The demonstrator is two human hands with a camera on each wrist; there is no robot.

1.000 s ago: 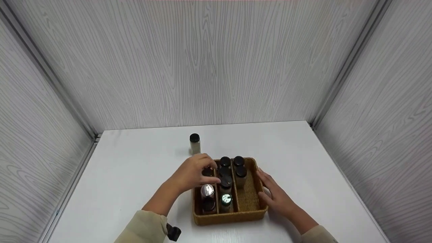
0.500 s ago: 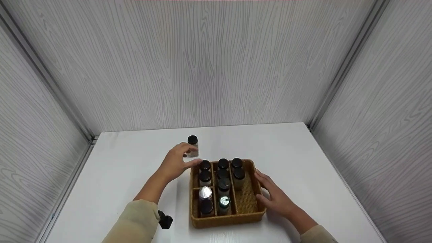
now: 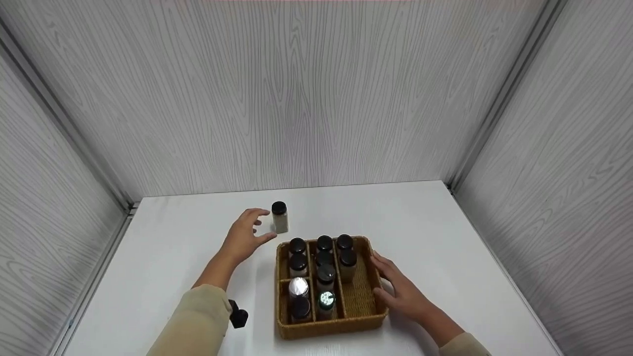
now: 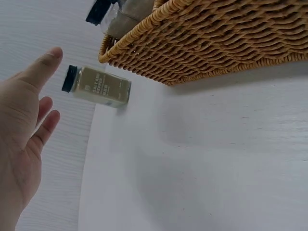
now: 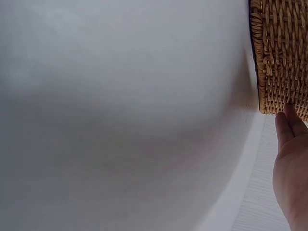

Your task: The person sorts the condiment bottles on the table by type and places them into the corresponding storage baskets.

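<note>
A seasoning bottle (image 3: pixel 280 221) with a black cap and pale contents stands upright on the table behind the basket; its label reads salt and pepper in the left wrist view. My left hand (image 3: pixel 242 236) is just left of it, thumb and fingers spread apart, holding nothing. The wicker basket (image 3: pixel 331 326) has dividers and holds several capped bottles, mostly black-capped, one with a silver cap (image 3: pixel 298 287) and one with a green-and-white top (image 3: pixel 326 299). Against the basket's right wall rests my right hand (image 3: pixel 403 294), its extended fingers touching the wicker in the right wrist view.
The right compartment (image 3: pixel 359 296) of the basket shows bare wicker at its front. A white table (image 3: pixel 445 257) lies beneath everything. Grey wood-grain panels (image 3: pixel 287 99) rise at the back and both sides.
My left hand has moved from above the basket's left compartment, back and left to beside the lone bottle. The right hand stays at the basket's right side.
</note>
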